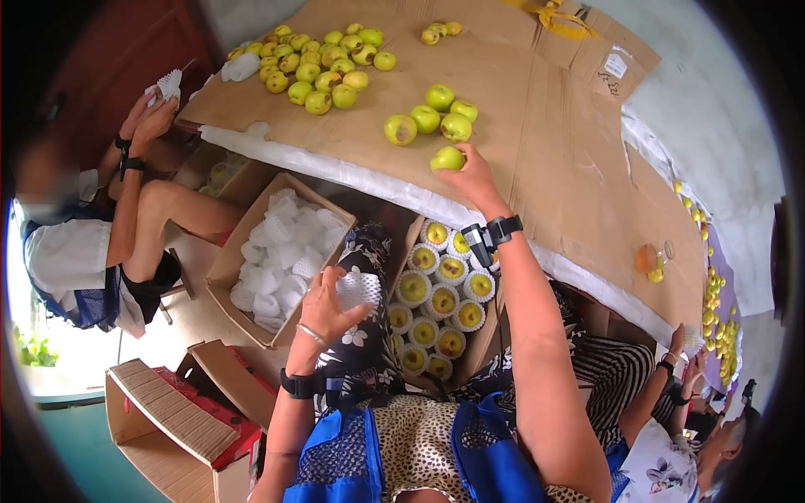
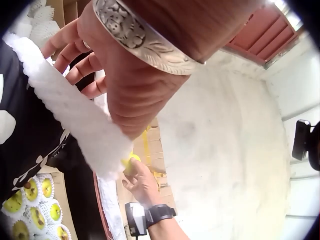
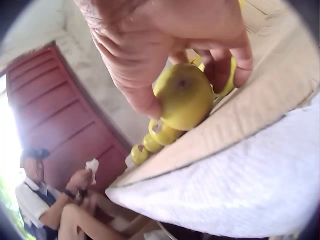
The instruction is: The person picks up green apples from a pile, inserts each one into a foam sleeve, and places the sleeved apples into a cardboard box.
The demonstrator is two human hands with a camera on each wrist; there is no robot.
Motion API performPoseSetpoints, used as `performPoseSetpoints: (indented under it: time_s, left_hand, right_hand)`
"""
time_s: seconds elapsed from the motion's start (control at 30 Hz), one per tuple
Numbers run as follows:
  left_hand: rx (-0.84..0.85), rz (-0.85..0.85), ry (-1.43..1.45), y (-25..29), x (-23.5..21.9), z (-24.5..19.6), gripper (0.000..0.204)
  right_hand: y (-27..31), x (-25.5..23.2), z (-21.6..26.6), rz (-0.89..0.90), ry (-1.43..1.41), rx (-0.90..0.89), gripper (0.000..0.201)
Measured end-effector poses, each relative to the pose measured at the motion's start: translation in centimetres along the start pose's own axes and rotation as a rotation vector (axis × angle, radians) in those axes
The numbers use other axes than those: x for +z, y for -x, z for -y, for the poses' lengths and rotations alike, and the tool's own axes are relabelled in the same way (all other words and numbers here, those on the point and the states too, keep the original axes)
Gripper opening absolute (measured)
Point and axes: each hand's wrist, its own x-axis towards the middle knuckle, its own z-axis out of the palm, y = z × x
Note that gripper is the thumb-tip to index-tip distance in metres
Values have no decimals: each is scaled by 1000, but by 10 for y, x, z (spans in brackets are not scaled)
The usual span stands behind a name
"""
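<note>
My right hand (image 1: 476, 183) grips a yellow-green apple (image 1: 447, 158) near the table's front edge, thumb on one side and fingers on the other. In the right wrist view that apple (image 3: 184, 97) shows a brown patch around its hollow. Just beyond it on the cardboard lie several loose green apples (image 1: 426, 119). Over my lap, my left hand (image 1: 325, 308) holds a white foam net sleeve (image 1: 358, 291). Seen from the left wrist, the sleeve (image 2: 75, 112) stretches across in front of the fingers. Between my legs and the table stands a carton of apples in foam nets (image 1: 443, 299).
A box of white foam nets (image 1: 281, 251) stands left of my lap. A heap of apples (image 1: 319, 67) covers the table's far left. Empty cartons (image 1: 172, 411) lie on the floor at left. People sit on both sides, and a jar (image 1: 652, 258) is at right.
</note>
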Motion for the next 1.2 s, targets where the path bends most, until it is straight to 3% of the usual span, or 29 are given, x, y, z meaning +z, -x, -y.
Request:
performPoseSetpoints:
  time_s: [0.13,0.17,0.3,0.4,0.67,0.7,0.8,0.87,0.9,1.0,1.03,1.13,1.17,1.2]
  left_hand:
    - [-155,39,102,12,-4,-15,61]
    - [-64,19,33,13,3,-11,59]
    - [-38,-115,-16,9,23,-11,48]
    - [60,-100,-66,12,23,-15,42]
    - [-57,-138,39,18,33,6,26]
    - [126,-291,50,18,42,18,27]
    - [-46,-319,190,20,38,14,16]
    - [146,-470,-7,16,37,8,13]
    - [66,-415,117,13,38,5,11]
    - [-31,-343,79,10,46,14,12]
    - [2,-363,91,11,49,16,13]
    - [-130,-310,564,18,49,16,12]
    - [-264,-267,599,21,44,15,16]
    - [-249,-291,571,20,48,21,19]
  right_hand:
    - [37,-25,-5,67,-821,273,50]
    - [52,-32,-5,119,-1011,261,41]
    - [110,-48,20,161,-1399,236,41]
    - [139,-57,31,277,-1776,323,44]
    - [200,-36,3,264,-1796,362,42]
    - [210,-29,-2,242,-1773,340,40]
    - [239,-23,10,214,-1653,284,38]
    - [255,-13,11,247,-1587,334,37]
    - [258,-13,12,253,-1550,339,37]
    - [264,-3,22,254,-1587,352,35]
    - [263,0,23,232,-1576,349,33]
    - [266,9,15,204,-1634,431,32]
    - [267,11,14,224,-1628,431,32]
    - [266,11,14,235,-1618,431,32]
